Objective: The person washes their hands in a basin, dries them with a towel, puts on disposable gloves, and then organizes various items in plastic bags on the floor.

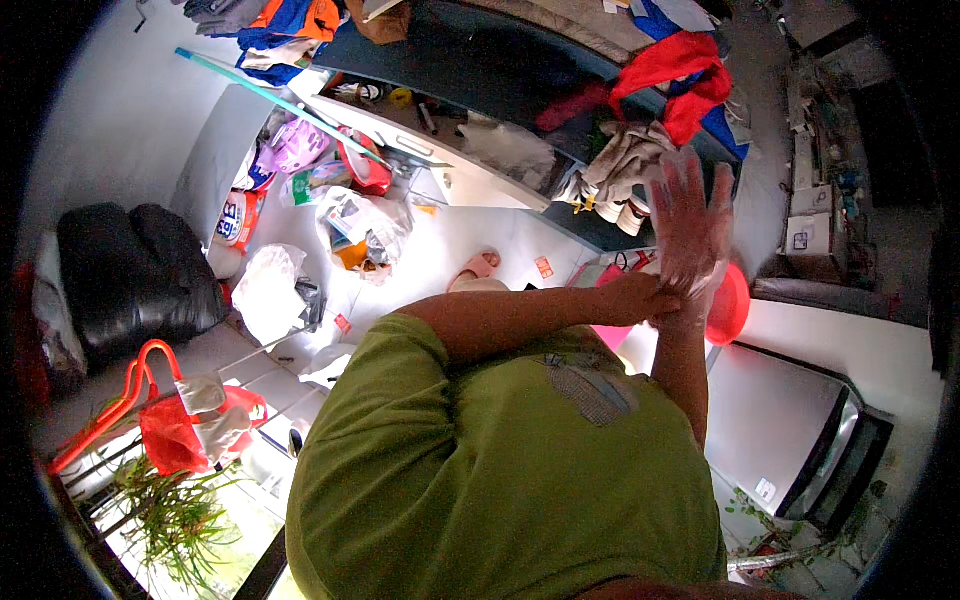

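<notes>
My right hand [686, 217] is raised with its fingers spread, inside a clear disposable plastic glove [718, 225]. Across my chest reaches my bare left hand [637, 298], its fingers closed on the glove's cuff at my right wrist. Just beyond the gloved fingers, a grey-brown cloth [628, 161] hangs at the edge of a dark cabinet [465, 64]. White-soled shoes [631, 217] show below that cloth. Partly behind my right wrist is a red plastic basin [731, 304].
A teal pole [281, 103] slants across the cabinet. On the tiled floor are a filled white plastic bag [364, 236] and a black bag [142, 285]. Red cloth [675, 71] lies over the cabinet top. A silver box-shaped appliance [772, 427] is at right, a leafy plant [169, 514] at lower left.
</notes>
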Motion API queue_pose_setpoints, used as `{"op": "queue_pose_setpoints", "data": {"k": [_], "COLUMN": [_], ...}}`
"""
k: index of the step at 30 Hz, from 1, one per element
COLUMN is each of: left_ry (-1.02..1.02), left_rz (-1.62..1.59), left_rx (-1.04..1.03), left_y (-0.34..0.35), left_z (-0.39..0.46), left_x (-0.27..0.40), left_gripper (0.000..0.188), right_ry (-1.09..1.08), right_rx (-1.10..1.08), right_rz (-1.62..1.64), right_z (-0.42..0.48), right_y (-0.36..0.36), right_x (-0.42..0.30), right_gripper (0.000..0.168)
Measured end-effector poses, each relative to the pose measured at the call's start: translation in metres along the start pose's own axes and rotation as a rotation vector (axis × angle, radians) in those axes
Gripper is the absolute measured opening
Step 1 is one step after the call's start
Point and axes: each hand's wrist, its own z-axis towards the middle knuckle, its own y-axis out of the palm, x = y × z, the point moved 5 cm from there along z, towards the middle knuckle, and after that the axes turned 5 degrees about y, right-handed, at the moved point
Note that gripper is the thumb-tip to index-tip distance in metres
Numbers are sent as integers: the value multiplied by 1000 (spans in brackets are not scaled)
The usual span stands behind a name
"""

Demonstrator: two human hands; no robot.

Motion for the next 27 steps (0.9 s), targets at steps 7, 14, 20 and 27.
{"op": "queue_pose_setpoints", "data": {"k": [7,14,20,27], "left_ry": [108,-659,-772,-101], "left_rz": [461,1192,1056,612], "left_rx": [-410,468,376,1229], "left_y": [-20,-190,-234,-281], "left_z": [2,-29,-30,-47], "left_x": [-66,-206,-200,-115], "left_gripper": [36,45,27,22], "right_ry": [-49,115,197,215], "right_rx": [166,644,732,648], "right_rz": [-43,-324,-471,-403], "right_z": [-21,-38,-40,-27], "right_y": [-59,-59,-58,-62], "right_x": [-9,-3,2,5], "right_gripper": [55,47,52,36]}}
